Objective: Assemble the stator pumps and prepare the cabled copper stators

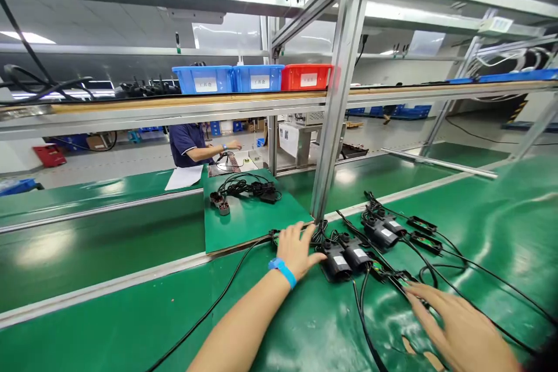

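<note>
Over the green worktop (pixel 143 314) below 3 bins (pixel 248 84), the left hand (pixel 295 254) splays, seemingly empty, the right hand (pixel 457 322) half-spread, grip unclear.

— Left hand (pixel 296 254)?
— Yours: before the metal post (pixel 335 116), left of the front pair of housings (pixel 335 263).
— Right hand (pixel 460 322)?
— Right of that pair, nearer you.
— Rear pair of housings (pixel 382 236)?
— On your bench (pixel 305 340), behind and right of the front ones; two small cases (pixel 425 242) at its right.
— Farther off?
— Board (pixel 244 222) beyond your left hand, cable bundle (pixel 260 189) on it, co-worker (pixel 183 142) behind. Three bins (pixel 259 80) on the shelf (pixel 131 106) above.
</note>
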Demonstrator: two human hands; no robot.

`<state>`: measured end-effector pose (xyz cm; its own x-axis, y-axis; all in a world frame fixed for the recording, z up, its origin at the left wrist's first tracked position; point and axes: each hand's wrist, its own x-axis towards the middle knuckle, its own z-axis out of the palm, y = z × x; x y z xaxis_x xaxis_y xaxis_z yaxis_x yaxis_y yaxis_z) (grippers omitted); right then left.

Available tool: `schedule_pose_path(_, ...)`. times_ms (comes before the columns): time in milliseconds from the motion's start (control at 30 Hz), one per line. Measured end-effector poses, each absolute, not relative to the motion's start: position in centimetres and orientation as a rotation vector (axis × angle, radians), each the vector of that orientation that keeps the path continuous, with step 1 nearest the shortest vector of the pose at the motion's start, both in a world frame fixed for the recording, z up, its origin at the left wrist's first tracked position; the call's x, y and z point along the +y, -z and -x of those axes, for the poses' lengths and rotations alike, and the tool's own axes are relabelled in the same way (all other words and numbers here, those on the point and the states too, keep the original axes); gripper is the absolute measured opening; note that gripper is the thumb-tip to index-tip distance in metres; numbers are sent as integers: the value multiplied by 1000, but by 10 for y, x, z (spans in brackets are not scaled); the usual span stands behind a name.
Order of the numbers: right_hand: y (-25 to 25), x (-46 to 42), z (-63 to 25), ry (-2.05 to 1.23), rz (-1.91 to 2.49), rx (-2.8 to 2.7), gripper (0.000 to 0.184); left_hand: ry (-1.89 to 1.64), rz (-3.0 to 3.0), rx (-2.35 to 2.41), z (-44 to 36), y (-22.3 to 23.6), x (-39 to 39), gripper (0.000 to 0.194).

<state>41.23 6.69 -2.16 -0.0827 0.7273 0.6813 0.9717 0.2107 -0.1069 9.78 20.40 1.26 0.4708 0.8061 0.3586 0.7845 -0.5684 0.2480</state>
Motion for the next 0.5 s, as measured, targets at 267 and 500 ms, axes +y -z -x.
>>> schedule_pose_path(267,-76,239,-261,-39,2309,-2012,44,-362,-2881,1606,-63,13,208,26)
schedule_pose_path(500,-54,289,-261,-299,2543,-1893,64,-284,-2724,1745,-76,19,180,25)
